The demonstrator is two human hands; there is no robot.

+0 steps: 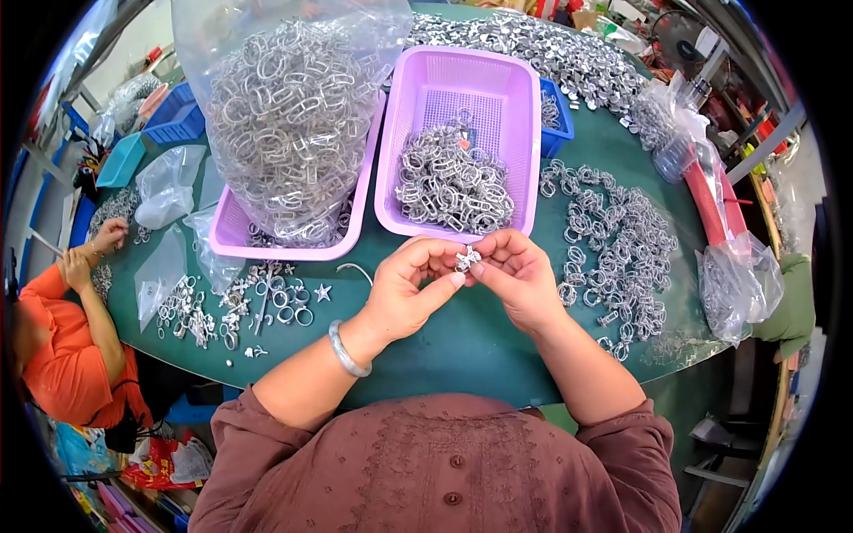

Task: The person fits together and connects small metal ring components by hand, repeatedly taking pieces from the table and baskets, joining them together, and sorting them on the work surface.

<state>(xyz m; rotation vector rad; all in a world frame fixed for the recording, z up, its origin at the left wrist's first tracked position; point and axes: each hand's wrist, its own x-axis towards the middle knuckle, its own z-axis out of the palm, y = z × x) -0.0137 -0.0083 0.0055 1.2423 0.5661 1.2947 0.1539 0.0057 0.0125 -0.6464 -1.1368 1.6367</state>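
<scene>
My left hand (410,282) and my right hand (515,272) meet just in front of a purple basket (526,133). Between their fingertips they pinch a small shiny silver metal piece (467,258); its exact kind is too small to make out. Linked silver metal loops (455,182) are heaped in the near half of that basket. To the right of my right hand, a loose pile of silver ring-shaped pieces (622,244) covers the green table (418,364). Left of my left hand lie scattered rings (284,298) and a star-shaped piece (322,292).
A large clear bag (293,115) full of metal loops stands in a second purple basket (298,254). Flat silver pieces (551,58) spread across the back, near a blue bin (558,140). A person in orange (71,355) sits left; a green sleeve (789,298) shows right.
</scene>
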